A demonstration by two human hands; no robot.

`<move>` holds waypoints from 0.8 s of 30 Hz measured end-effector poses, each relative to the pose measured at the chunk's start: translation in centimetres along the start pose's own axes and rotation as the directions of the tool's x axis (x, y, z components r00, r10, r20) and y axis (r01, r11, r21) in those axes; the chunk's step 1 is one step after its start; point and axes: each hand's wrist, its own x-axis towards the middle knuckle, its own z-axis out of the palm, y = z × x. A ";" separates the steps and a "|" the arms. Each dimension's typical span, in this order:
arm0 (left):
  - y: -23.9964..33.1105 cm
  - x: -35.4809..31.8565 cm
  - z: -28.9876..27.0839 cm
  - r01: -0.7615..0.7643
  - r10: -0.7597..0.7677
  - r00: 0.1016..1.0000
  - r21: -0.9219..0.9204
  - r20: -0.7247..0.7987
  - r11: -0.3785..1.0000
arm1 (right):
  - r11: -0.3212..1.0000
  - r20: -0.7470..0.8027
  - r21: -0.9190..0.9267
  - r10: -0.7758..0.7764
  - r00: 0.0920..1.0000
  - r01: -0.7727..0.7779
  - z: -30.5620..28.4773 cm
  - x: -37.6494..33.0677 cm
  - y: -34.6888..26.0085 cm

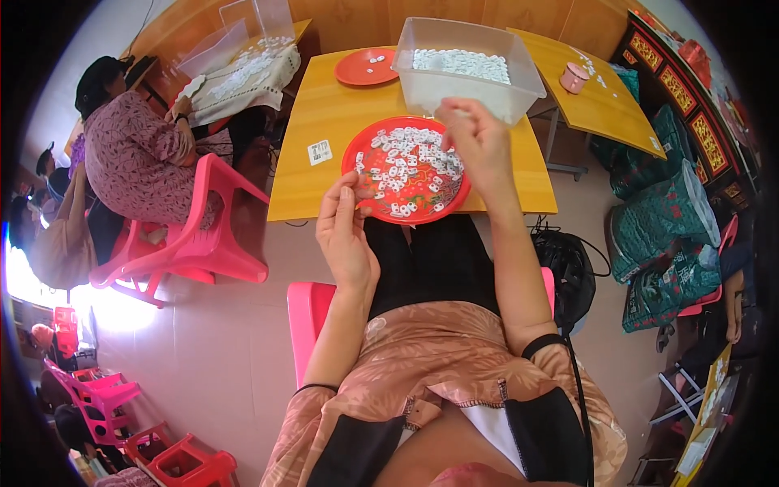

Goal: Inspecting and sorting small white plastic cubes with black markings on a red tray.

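Observation:
On the near edge of the yellow table lies a round red tray (350, 154) with a printed pattern, holding many small white pieces (398, 172) with dark spots. My left hand (344, 231) is over the tray's left rim, thumb and fingers pressed together; whatever is between the fingertips is too small to make out. Above the tray's right rim my right hand (480, 146) is raised, its fingers curled and smeared by motion, so its grip is unclear. Behind the tray a clear plastic bin (471, 32) holds many similar white pieces.
A second red plate (363, 68) with a few white pieces lies back left, and a printed card (320, 152) left of the tray. A pink mug (574, 77) stands on the right table. At left a person (150, 154) sits on a pink chair (207, 219). Green bags (665, 227) are at right.

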 end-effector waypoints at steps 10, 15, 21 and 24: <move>-2.5 2.9 -1.6 -0.047 0.047 0.999 0.053 -0.005 0.997 | 0.989 -0.079 -0.091 0.112 0.991 -0.119 -3.8 -2.6 8.9; -7.7 5.8 -4.8 -0.167 0.067 0.979 0.574 0.191 0.801 | 0.973 -0.089 -0.205 0.092 0.992 -0.108 -4.1 -2.5 9.7; -9.2 8.3 -3.3 -0.386 0.092 0.921 0.855 0.379 0.347 | 0.939 -0.128 -0.329 0.059 0.990 -0.099 -5.7 -2.3 11.0; -10.4 10.9 -2.1 -0.491 0.090 0.871 0.857 0.483 0.155 | 0.926 -0.113 -0.369 0.043 0.993 -0.082 -5.9 -2.1 10.5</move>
